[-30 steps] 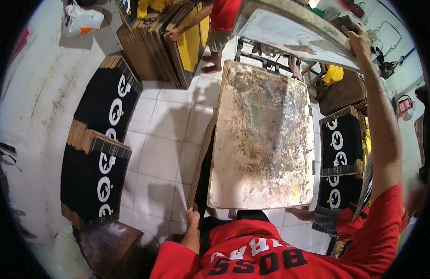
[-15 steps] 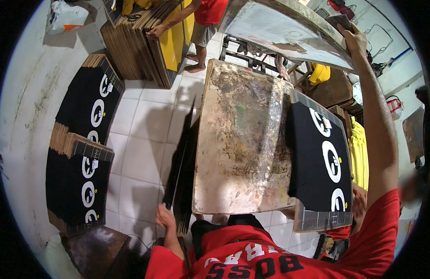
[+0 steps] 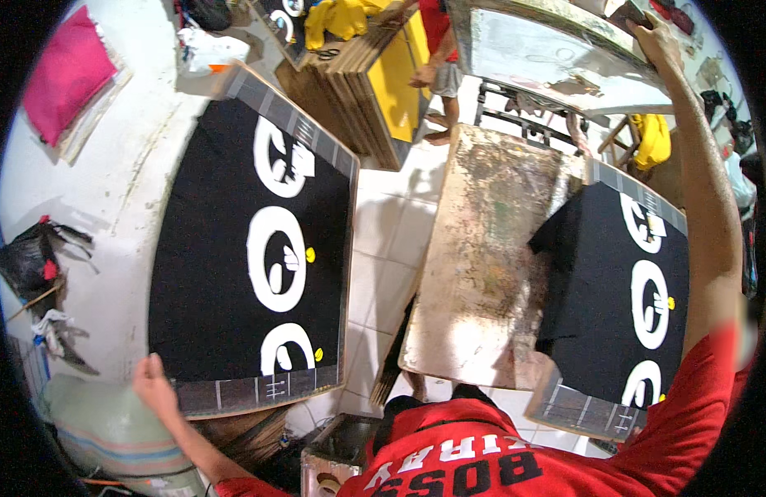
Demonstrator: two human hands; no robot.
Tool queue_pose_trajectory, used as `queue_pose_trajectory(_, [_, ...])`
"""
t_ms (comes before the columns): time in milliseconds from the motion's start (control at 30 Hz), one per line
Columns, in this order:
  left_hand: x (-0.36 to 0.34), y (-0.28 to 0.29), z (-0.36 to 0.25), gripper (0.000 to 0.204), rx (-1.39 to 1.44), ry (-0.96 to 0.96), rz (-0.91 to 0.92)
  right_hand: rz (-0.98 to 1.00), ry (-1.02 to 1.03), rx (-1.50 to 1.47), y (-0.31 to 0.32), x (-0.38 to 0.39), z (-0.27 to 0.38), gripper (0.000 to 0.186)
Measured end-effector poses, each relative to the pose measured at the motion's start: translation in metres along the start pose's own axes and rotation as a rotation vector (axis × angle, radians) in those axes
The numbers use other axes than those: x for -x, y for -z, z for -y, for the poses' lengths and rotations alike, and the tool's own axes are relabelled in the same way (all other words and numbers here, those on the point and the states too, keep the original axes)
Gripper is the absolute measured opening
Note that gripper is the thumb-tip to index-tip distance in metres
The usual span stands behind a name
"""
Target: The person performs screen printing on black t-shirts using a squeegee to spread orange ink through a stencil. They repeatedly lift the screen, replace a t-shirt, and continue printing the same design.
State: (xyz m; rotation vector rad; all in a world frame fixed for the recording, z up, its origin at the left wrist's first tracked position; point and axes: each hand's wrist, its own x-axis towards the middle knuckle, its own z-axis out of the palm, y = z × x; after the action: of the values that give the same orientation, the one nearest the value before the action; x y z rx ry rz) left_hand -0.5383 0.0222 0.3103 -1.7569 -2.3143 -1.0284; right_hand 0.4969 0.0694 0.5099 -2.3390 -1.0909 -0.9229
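Note:
At the left, my left hand grips the lower left corner of a flat board covered with a black fabric panel that bears white round prints and small yellow marks. My right arm is stretched up, and my right hand is closed on the edge of a raised screen printing frame at the top right. A dark piece by those fingers is too unclear to name. Below the frame stands a stained worktable. A second board with printed black fabric overlaps its right side.
A person in a red shirt stands at the far side by stacked boards with yellow fabric. At the left wall are a pink panel, black bags and a pale sack. White floor tiles run beside the table.
My left hand has moved left, bringing the board from an edge-on position beside the table to the left, its printed face now visible. My right hand stays on the raised frame. The view has shifted left.

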Motion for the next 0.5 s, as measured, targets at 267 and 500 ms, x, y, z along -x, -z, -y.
queue_pose_trajectory(267, [-0.001,0.056,0.098,0.024,0.462,0.512,-0.075,0.041,-0.061,-0.076,-0.012,-0.012,0.001,0.063])
queue_pose_trajectory(500, [0.167,-0.154,0.052,0.032,0.548,0.850,0.109,0.043,-0.070,-0.088,0.021,0.030,0.032,0.051])
